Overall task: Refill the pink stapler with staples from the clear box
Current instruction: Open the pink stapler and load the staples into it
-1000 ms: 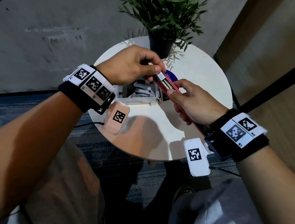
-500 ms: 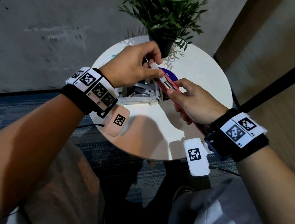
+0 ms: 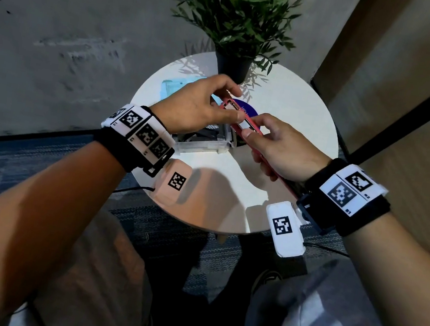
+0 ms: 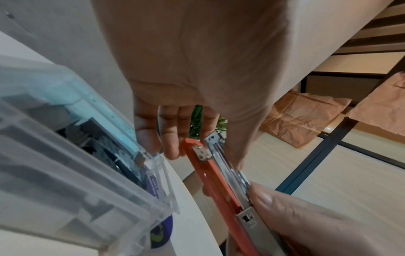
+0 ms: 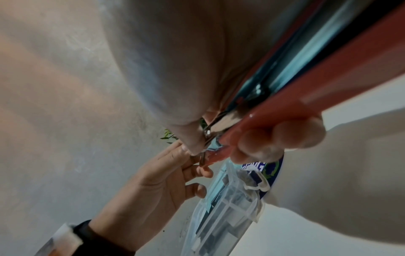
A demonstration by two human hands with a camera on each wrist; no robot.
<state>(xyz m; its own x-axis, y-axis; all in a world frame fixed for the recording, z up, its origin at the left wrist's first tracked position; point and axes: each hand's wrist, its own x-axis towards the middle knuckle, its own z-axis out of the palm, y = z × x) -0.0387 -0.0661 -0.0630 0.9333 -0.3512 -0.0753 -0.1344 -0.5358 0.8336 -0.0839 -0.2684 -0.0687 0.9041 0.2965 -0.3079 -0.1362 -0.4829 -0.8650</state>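
Observation:
The pink stapler [image 3: 247,125] is held open above the round white table [image 3: 289,104], its metal magazine facing up. My right hand [image 3: 255,128] grips its body, thumb [image 4: 263,199] on the magazine's rear. My left hand [image 3: 238,104] pinches the magazine's front end: the thumb lies on the staple strip [image 4: 230,166] in the channel, and the forefinger curls over the tip. In the wrist views the stapler [image 4: 210,169] [image 5: 328,83] runs between both hands. The clear box [image 3: 199,146] [image 4: 76,190] [image 5: 225,213] stands open on the table under my left hand, staples inside.
A potted plant [image 3: 233,66] stands at the table's far edge. A pale blue lid [image 3: 175,85] lies at the back left. A purple round disc [image 3: 247,108] lies under the stapler's front. A grey wall is on the left, and carpet surrounds the table.
My left hand has shifted toward the stapler's front and turned. The staple strip it pinched above the magazine now lies in the channel under its thumb. The right hand has stayed put.

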